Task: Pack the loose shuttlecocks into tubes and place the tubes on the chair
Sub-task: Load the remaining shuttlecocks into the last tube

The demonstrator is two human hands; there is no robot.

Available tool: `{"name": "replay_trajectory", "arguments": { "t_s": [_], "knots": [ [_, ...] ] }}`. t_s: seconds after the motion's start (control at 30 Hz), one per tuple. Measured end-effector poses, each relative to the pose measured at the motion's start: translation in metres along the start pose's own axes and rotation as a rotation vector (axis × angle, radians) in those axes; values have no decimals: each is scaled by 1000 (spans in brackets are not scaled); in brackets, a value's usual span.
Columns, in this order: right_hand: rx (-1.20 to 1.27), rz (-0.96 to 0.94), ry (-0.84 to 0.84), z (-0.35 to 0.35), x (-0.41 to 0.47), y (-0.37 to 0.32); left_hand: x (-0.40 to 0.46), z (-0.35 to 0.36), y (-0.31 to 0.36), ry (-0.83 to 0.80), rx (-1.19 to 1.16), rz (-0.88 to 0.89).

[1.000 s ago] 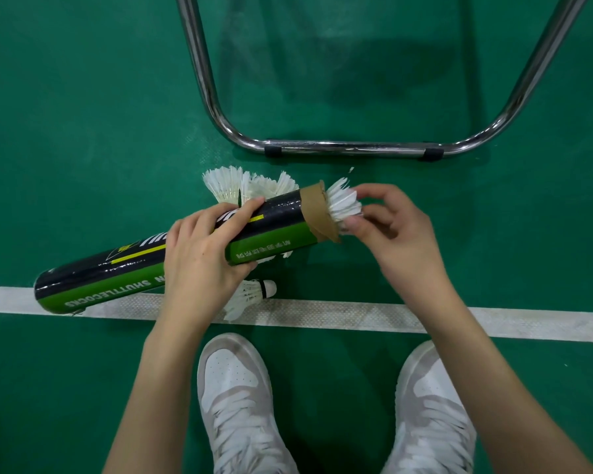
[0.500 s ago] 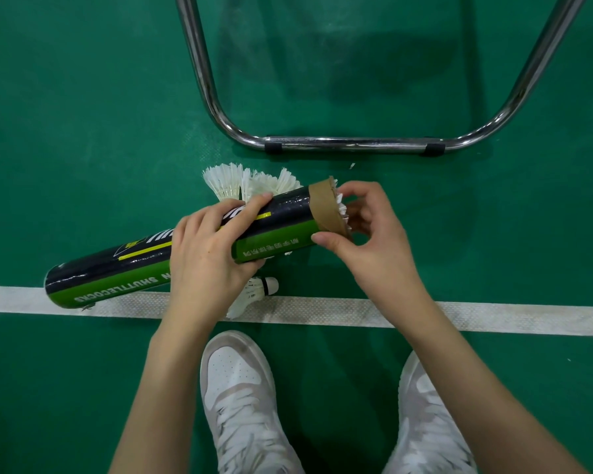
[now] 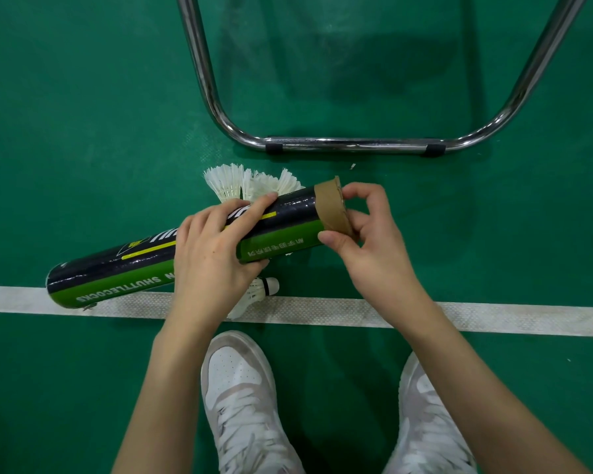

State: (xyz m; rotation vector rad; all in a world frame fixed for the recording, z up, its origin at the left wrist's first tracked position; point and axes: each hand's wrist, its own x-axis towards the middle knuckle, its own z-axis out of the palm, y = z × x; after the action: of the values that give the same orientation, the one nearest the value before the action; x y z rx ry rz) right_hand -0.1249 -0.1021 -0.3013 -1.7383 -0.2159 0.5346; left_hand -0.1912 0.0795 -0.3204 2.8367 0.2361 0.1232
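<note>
Green floor lies under the tube [image 3: 185, 254], gripped by the left hand [image 3: 213, 254] while the right hand [image 3: 367, 244] curls at its three-o'clock mouth; next, grab another loose shuttlecock [image 3: 257, 292].

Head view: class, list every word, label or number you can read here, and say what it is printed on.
"SHUTTLECOCKS": white capitals, upside down, on the green band of the black and green cardboard tube.
A letter "N" just before it; the rest is hidden by the left hand.
White East Asian characters on the green band: too blurred to read.
White logo on the black band: mostly covered.
</note>
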Motion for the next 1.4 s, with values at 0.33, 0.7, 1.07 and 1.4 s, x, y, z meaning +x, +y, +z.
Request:
{"name": "replay_trajectory", "arguments": {
  "t_s": [0.33,0.7,1.07,1.4],
  "knots": [
    [26,7,-74,0,1,-1,0,-1,-1,14,-3,3],
    [-17,-11,-28,0,0,-1,-1,-3,1,10,-13,5],
    [-1,12,-110,0,3,2,-1,-1,0,19,-11,14],
    [-114,11,-115,-13,13,15,-11,4,-34,0,14,-72]
  ]
}}
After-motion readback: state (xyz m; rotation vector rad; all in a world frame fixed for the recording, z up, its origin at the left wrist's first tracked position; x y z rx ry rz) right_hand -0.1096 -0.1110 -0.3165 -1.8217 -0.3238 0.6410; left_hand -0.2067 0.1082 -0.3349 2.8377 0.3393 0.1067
